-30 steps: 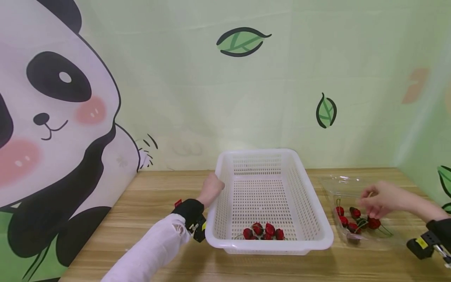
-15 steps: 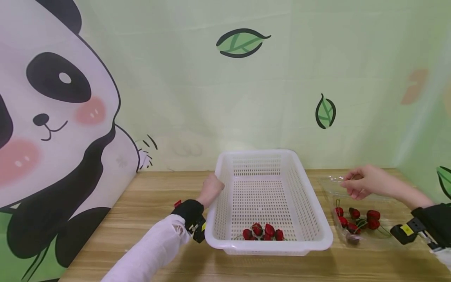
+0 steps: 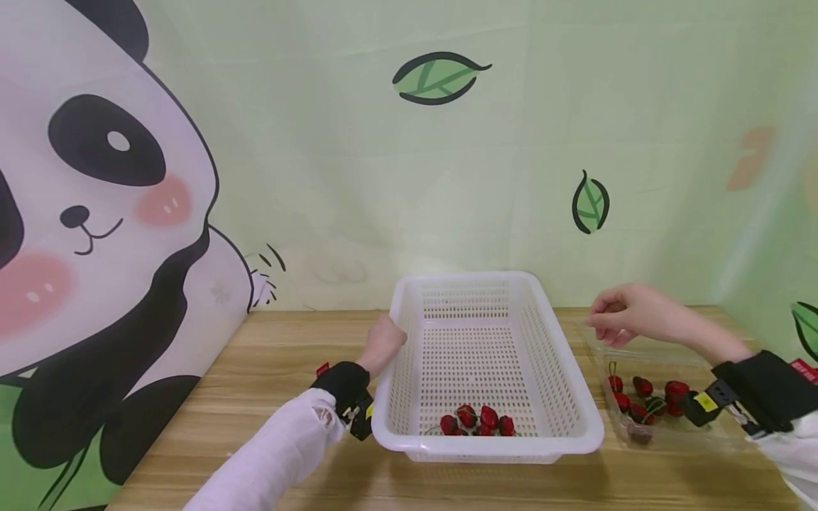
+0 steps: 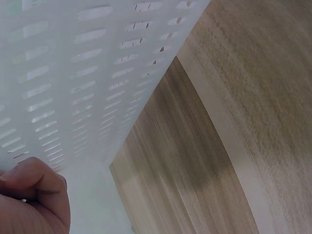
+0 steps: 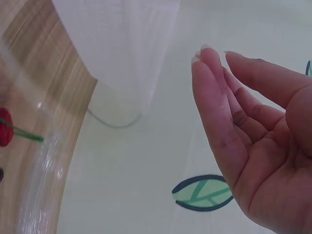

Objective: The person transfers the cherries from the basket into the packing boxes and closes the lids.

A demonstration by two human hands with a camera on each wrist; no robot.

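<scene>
The white perforated basket point(image 3: 486, 446) stands on the table with several red cherries point(image 3: 488, 416) at its near end. At its left rim, my left hand point(image 3: 383, 343) grips the basket with curled fingers; the left wrist view shows those bent fingers point(image 4: 36, 187) against the slotted wall point(image 4: 87, 63). My right hand point(image 3: 629, 312) hovers between the basket and the far edge of a clear plastic box point(image 3: 693, 436). In the right wrist view its fingers and thumb are bent towards each other with a gap, and the right hand point(image 5: 263, 141) holds nothing. Several cherries point(image 3: 642, 387) lie in the clear box.
The wooden table point(image 3: 275, 348) runs back to a pale green cloth wall point(image 3: 307, 142) printed with a panda and leaves. A cherry point(image 5: 6, 127) with a green stem shows at the left of the right wrist view.
My right hand has moved left and away from me, from above the cherries in the clear box to near the basket's right side. My left hand and the basket have stayed put.
</scene>
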